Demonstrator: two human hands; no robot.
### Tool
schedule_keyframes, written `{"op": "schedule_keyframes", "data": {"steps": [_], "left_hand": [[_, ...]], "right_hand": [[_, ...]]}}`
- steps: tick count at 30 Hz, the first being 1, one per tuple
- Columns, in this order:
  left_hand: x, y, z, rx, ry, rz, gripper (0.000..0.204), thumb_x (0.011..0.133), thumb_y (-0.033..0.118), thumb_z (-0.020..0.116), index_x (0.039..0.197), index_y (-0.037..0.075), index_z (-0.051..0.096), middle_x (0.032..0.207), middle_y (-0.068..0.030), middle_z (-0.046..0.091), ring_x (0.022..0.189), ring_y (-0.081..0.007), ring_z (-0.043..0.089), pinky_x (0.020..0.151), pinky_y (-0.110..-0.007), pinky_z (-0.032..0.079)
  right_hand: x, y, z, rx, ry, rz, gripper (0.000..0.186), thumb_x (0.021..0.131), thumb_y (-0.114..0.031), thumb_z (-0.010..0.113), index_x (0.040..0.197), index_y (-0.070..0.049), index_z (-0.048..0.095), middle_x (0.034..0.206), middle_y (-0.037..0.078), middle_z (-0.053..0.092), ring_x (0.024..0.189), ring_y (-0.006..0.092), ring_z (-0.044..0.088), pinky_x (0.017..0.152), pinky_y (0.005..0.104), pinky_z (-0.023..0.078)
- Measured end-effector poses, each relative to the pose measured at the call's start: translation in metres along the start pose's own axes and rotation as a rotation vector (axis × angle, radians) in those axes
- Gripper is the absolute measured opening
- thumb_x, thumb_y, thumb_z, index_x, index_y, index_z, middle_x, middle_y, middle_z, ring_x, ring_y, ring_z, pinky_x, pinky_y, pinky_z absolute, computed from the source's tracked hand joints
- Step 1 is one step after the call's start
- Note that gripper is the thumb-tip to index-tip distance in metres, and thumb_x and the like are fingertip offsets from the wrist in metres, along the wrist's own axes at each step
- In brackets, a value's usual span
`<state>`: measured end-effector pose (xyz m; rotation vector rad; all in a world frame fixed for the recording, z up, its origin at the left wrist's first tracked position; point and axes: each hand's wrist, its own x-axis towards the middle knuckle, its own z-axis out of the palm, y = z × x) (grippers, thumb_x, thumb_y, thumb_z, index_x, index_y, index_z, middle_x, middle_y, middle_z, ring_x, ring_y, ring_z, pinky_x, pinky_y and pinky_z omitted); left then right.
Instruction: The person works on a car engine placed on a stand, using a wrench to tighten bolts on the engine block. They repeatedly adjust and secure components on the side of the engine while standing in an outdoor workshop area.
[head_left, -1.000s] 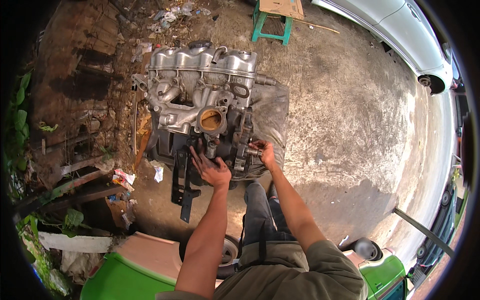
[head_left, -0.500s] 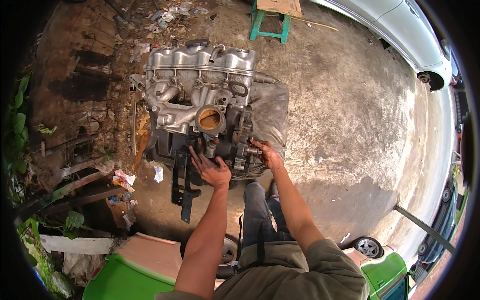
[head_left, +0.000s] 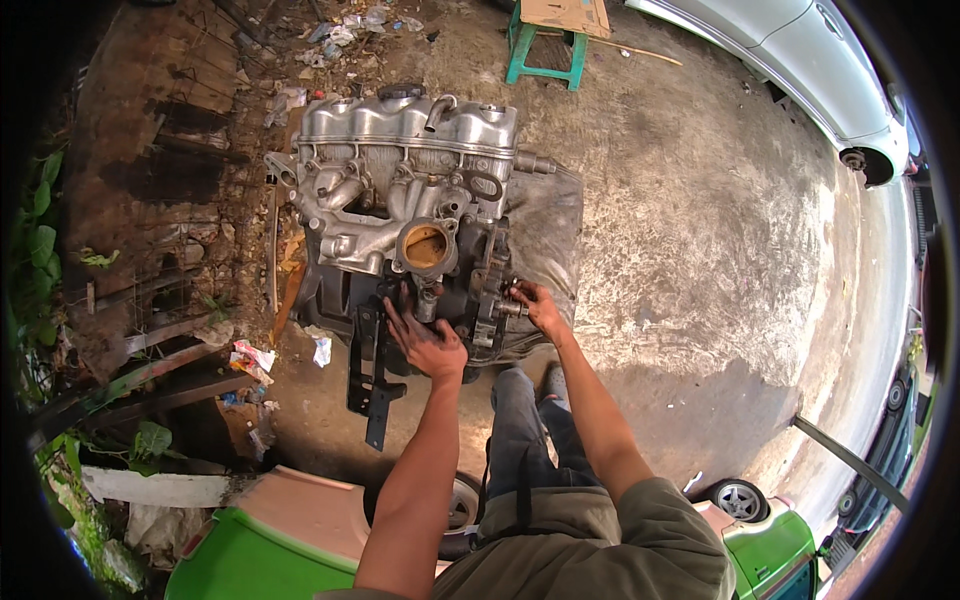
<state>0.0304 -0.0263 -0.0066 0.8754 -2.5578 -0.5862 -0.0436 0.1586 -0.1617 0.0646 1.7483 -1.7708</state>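
Observation:
A dirty metal car engine (head_left: 408, 125) stands in front of me, with a silver ribbed top cover. On its near side is a round throttle opening (head_left: 425, 247) with a brown plate inside. My left hand (head_left: 430, 347) lies below that opening, greasy fingers stretched apart against the engine, holding nothing. Beside it a black slotted metal bracket (head_left: 371, 390) hangs down. At the engine's right side my right hand (head_left: 541, 308) has its fingertips pinched together, just by a short metal fitting (head_left: 512, 309). Whatever lies between those fingertips is too small to name.
A green stool (head_left: 545, 50) with a board on top stands beyond the engine. Litter and broken wood (head_left: 190, 385) lie on the left. A green car (head_left: 260, 545) is close behind my legs, a silver car (head_left: 820, 60) at the far right. Grey sheeting (head_left: 550, 220) lies beside the engine.
My right fingers have shifted slightly on the fitting, toward its upper side. The left hand keeps its place on the engine. The whole view has moved a little.

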Motion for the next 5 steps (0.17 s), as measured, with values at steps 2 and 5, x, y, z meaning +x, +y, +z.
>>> {"op": "schedule_keyframes", "data": {"steps": [2, 5], "left_hand": [[-0.0004, -0.0018, 0.0025, -0.038, 0.017, 0.01, 0.065, 0.094, 0.044, 0.045, 0.15, 0.015, 0.035, 0.156, -0.0193, 0.03, 0.141, -0.0409, 0.032, 0.117, -0.055, 0.024], [-0.0016, -0.004, 0.0043, -0.029, -0.005, -0.029, 0.066, 0.094, 0.048, 0.045, 0.151, 0.015, 0.035, 0.158, -0.0185, 0.027, 0.142, -0.0407, 0.032, 0.118, -0.055, 0.022]], "right_hand": [[0.0011, 0.007, 0.0, -0.051, -0.005, -0.051, 0.019, 0.093, -0.015, 0.069, 0.104, 0.001, 0.067, 0.105, 0.015, 0.071, 0.104, 0.0221, 0.064, 0.093, 0.0357, 0.047], [0.0038, 0.0051, -0.0064, -0.302, -0.049, 0.072, 0.035, 0.095, -0.028, 0.067, 0.12, -0.004, 0.067, 0.119, 0.02, 0.068, 0.112, 0.0286, 0.064, 0.098, 0.0388, 0.044]]}}
